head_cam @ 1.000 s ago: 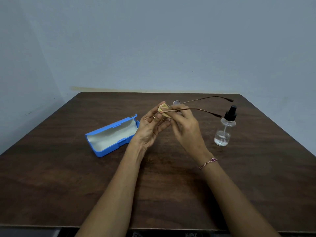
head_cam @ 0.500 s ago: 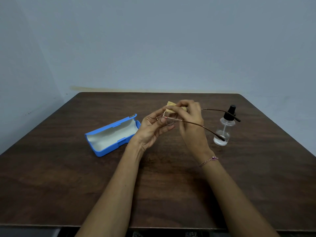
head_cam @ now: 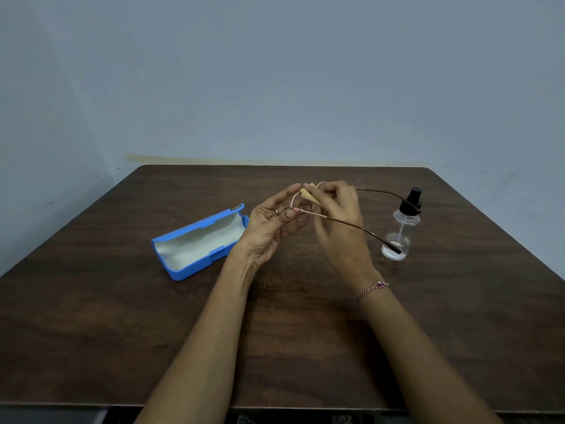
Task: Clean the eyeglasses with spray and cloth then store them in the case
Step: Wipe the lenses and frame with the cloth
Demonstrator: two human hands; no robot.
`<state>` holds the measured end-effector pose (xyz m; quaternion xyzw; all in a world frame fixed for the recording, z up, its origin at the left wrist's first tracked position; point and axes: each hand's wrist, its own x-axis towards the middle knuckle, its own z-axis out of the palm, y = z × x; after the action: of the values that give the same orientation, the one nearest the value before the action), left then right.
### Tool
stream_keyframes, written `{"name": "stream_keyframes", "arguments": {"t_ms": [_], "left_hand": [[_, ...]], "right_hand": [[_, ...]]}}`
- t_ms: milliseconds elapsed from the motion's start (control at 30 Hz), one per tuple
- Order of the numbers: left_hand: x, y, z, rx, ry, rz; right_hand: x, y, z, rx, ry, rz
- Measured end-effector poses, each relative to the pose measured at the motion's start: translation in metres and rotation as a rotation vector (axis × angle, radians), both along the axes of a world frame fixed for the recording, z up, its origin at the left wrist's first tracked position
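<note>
Head view: dark table (head_cam: 91, 332) (blue case (head_cam: 195, 266), grey wall (head_cam: 275, 71))

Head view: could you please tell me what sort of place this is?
Probably a plain indoor room: a wooden table against a bare bluish wall, holding a case and spray bottle.

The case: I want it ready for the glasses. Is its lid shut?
No, the blue case lies open on the table, its pale lining showing.

Thin-framed eyeglasses (head_cam: 342, 222) and yellow cloth (head_cam: 310, 194) aloft between open blue case (head_cam: 198, 268) and spray bottle (head_cam: 401, 232).
</note>
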<state>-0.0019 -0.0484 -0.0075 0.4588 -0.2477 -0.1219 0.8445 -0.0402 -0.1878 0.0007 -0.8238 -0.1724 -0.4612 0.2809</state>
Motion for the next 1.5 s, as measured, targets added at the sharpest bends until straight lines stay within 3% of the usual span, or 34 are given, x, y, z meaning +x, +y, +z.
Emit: {"name": "stream_keyframes", "arguments": {"t_ms": [433,633,967,1100,1267,1500], "left_hand": [[0.003,0.005,0.001,-0.090,0.050,0.018],[0.002,0.002,0.000,-0.066,0.056,-0.011],[0.009,0.005,0.000,-0.157,0.076,0.101],[0.008,0.007,0.002,-0.208,0.067,0.111],[0.006,0.003,0.002,-0.175,0.075,0.108],[0.007,0.004,0.000,-0.165,0.071,0.094]], "right_hand": [[-0.006,0.007,0.000,0.005,-0.011,0.221],[-0.001,0.007,-0.003,0.039,-0.010,0.100],[-0.004,0.008,0.000,-0.061,0.034,0.271],[-0.003,0.002,-0.001,-0.145,0.017,0.231],[-0.001,0.002,-0.001,-0.102,0.009,0.098],[-0.002,0.006,-0.002,-0.112,0.007,0.148]]}}
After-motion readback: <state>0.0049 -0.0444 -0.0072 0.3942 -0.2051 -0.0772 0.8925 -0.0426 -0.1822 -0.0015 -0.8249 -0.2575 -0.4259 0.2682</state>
